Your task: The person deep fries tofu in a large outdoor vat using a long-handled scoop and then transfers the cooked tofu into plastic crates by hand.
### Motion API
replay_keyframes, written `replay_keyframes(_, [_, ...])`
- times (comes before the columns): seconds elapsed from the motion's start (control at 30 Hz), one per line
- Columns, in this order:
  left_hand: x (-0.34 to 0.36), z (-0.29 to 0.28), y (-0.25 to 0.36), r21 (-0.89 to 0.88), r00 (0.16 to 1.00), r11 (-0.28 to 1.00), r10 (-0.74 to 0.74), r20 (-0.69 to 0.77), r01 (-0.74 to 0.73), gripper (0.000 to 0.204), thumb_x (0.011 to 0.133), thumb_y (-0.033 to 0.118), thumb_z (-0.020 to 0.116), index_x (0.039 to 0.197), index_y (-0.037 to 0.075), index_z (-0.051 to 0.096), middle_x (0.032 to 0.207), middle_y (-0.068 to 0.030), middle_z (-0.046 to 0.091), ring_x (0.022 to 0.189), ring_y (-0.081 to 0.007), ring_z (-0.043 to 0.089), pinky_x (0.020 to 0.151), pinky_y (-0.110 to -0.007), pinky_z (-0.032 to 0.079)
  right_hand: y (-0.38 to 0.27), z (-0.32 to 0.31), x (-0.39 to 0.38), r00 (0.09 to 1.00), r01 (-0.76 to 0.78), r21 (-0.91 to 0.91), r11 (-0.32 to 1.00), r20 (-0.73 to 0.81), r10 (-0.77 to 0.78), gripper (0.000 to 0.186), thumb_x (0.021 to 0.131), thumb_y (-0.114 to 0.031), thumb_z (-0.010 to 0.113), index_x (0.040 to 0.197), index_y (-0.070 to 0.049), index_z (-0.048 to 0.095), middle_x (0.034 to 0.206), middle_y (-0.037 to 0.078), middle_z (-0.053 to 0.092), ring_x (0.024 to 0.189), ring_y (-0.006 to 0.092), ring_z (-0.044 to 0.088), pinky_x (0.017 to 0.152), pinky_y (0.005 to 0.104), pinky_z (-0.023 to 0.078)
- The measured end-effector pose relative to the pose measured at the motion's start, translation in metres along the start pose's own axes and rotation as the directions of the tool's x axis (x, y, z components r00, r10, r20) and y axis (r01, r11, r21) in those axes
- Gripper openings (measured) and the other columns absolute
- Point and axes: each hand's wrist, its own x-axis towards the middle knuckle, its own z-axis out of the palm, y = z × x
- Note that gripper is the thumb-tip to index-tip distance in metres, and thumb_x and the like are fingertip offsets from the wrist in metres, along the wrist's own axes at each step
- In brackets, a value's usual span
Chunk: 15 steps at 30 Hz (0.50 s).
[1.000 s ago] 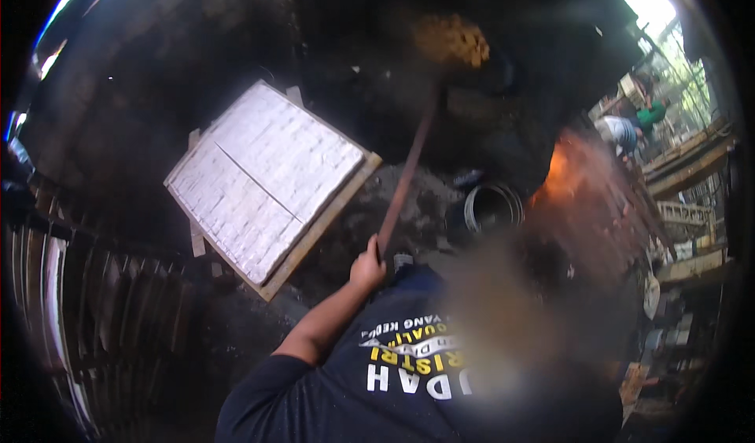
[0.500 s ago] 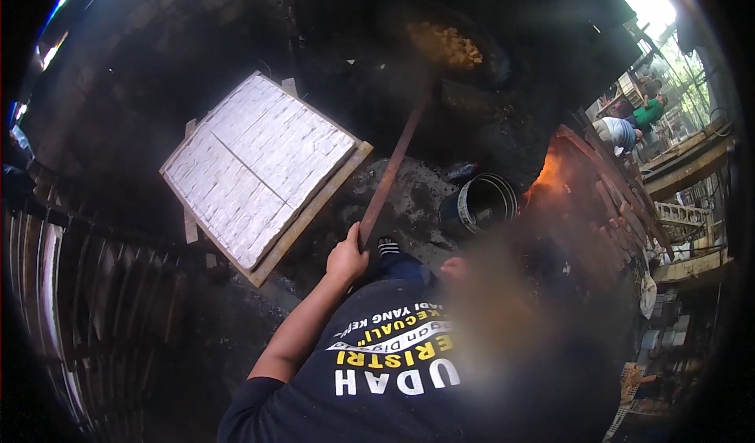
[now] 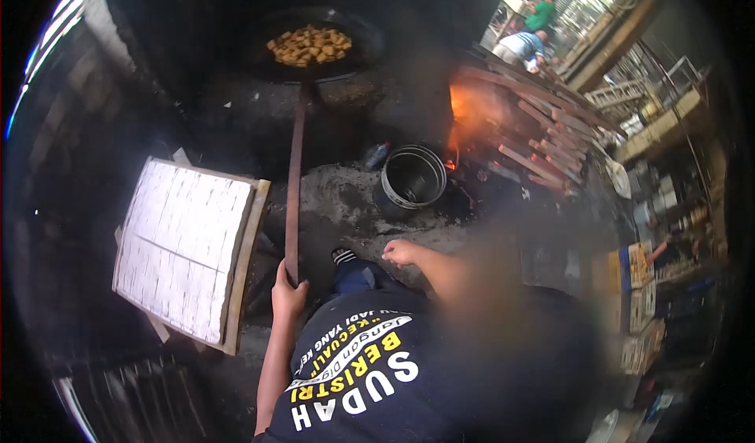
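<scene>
The left hand [image 3: 288, 292], in the lower middle of the frame, is closed around the lower end of a long pole [image 3: 296, 183], with the thumb lying on the right side of it. From this grip the long axis of the pole goes almost straight up the frame, leaning only slightly to the right, toward a wide dark pan [image 3: 360, 50] at the upper middle. The upper end becomes dark below the near rim, so I cannot tell whether it touches the pan. The right hand [image 3: 401, 253] is farther from the pole, at the centre of the frame; its fingers are bent, and I see nothing held in it. The pole is reddish brown, flat and narrow, apparently of wood. In the pan there is a heap of golden-brown cubes [image 3: 311, 46]. Just above the right hand stands a round bucket [image 3: 413, 201] with a pale rim and dark inside. Left of the pole, a white slab [image 3: 185, 242], scored with many short lines, lies on a wooden board [image 3: 244, 266].
</scene>
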Motion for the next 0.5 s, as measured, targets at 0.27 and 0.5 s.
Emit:
replay_keyframes(0.27, [0.011, 0.003, -0.032, -0.067, 0.992, 0.991, -0.117, 0.038, 0.120, 0.079, 0.080, 0.012, 0.078, 0.150, 0.010, 0.044, 0.120, -0.0212, 0.070, 0.092, -0.0291, 0.075, 0.074, -0.040, 0.061, 0.032, 0.004, -0.027, 0.990, -0.142, 0.041, 0.989, -0.004, 0.143, 0.029, 0.095, -0.033, 0.067, 0.103, -0.005, 0.068, 0.079, 0.008, 0.067, 0.061, 0.0218, 0.064, 0.055, 0.0417, 0.050])
replay_keyframes(0.5, [0.013, -0.001, -0.019, -0.034, 0.989, 0.989, -0.145, 0.042, 0.146, 0.076, 0.080, 0.013, 0.079, 0.149, 0.011, 0.046, 0.116, -0.0201, 0.070, 0.084, -0.0265, 0.074, 0.064, -0.039, 0.062, 0.042, 0.002, -0.041, 0.983, -0.182, -0.005, 0.983, -0.004, 0.182, 0.029, 0.095, -0.032, 0.067, 0.104, -0.005, 0.069, 0.080, 0.009, 0.069, 0.062, 0.0226, 0.065, 0.057, 0.0426, 0.051])
